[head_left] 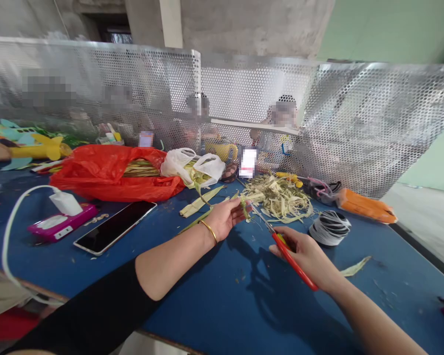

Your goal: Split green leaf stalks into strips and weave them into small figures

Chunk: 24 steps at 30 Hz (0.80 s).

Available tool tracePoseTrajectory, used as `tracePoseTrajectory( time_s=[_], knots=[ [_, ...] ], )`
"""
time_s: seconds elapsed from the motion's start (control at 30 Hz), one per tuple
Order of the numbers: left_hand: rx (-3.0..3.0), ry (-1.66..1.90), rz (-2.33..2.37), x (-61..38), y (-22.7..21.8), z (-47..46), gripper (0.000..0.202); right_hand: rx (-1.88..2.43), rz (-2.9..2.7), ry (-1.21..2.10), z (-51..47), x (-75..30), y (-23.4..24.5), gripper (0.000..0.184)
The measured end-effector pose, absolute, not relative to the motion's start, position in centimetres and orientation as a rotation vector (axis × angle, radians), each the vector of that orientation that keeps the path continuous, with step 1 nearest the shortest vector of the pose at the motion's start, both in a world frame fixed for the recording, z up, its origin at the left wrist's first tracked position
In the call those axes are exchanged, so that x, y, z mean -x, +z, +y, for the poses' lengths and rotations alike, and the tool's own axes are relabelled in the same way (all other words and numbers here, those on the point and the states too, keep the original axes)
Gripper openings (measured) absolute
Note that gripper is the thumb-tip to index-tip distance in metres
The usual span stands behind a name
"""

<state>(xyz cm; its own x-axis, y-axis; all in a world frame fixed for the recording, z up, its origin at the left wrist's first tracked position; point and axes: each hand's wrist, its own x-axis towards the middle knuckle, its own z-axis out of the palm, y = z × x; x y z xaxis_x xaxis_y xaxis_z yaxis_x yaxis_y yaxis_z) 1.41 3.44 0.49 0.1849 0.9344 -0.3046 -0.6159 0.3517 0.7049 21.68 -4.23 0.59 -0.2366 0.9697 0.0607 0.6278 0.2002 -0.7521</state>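
Observation:
My left hand, with a gold bangle at the wrist, pinches a small green plaited piece of dried leaf or husk. Red-handled scissors are in my right hand, their blades pointing at that piece and close to its right side. Whether the blades touch it I cannot tell. Just beyond both hands lies a heap of pale husk trimmings. Longer flat husk strips rest on the blue table left of my left fingers.
A spool of white cord and an orange packet lie at right. At left are a phone, a purple power strip and a red bag of stalks. A perforated metal screen stands behind, people beyond it.

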Motion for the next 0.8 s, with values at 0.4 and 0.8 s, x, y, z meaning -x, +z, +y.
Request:
tracePoseTrajectory(
  time_s=[0.4,0.8],
  knots=[
    [-0.695,1.083,0.831,-1.08,0.52,3.5,0.003,1.462,-1.932,0.851,-4.16,-21.88,0.67,0.044],
    [-0.683,1.099,0.849,-0.98,0.66,3.53,0.006,1.444,-1.918,0.914,-4.31,-21.46,1.05,0.039]
  ],
)
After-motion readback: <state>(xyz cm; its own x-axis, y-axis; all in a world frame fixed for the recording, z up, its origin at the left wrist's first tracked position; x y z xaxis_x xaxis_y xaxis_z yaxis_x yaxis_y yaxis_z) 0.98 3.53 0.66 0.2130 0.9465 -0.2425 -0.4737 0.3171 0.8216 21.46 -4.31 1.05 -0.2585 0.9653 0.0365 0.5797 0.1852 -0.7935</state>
